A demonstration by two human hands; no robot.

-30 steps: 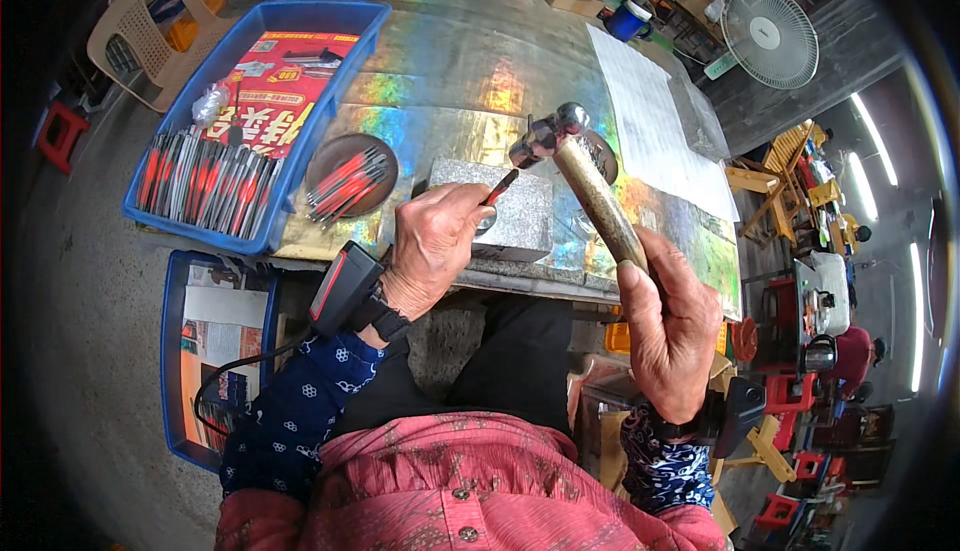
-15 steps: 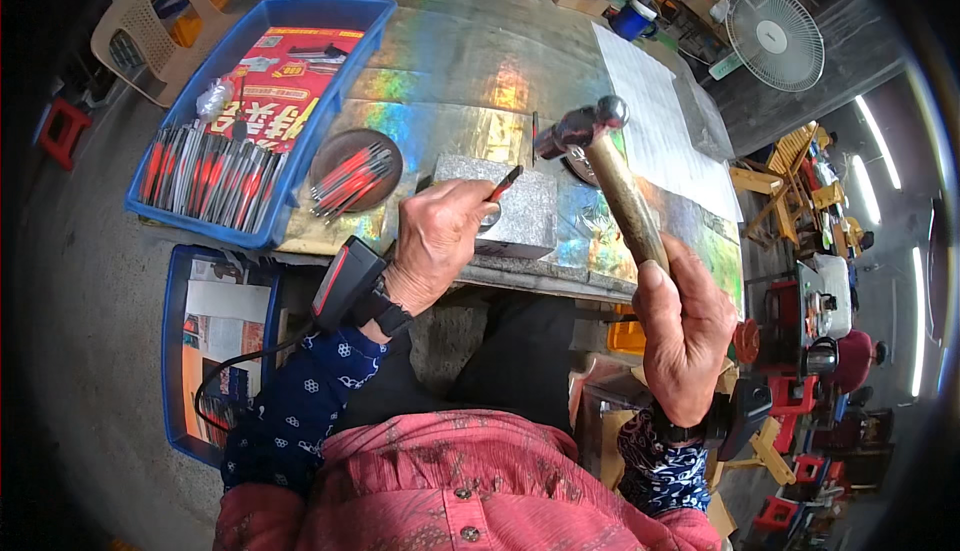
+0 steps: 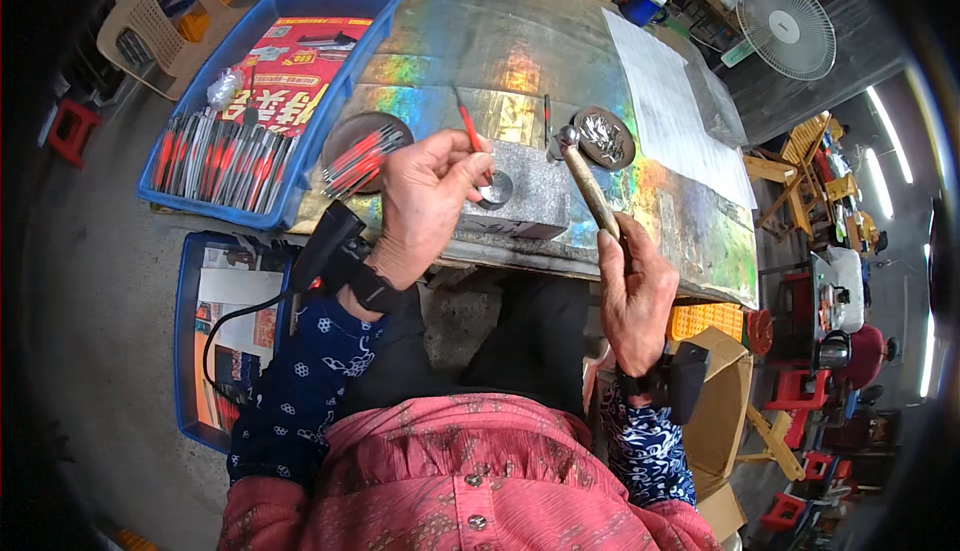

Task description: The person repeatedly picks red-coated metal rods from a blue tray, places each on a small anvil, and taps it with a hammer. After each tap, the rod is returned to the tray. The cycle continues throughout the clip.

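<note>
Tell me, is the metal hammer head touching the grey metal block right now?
Apart. In the head view the hammer head is lifted beyond the block's far edge, with shiny tabletop showing between them.

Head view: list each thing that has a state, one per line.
Left hand: pinching a thin red-handled tool, tip up.
Right hand: gripping the hammer by its handle.
Metal block: flat on the table.
Blue bin: open, holding tools.
Fan: upright.

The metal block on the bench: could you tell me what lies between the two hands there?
In the head view, the grey metal block with a small ring on it lies between the left hand and the right hand.
</note>
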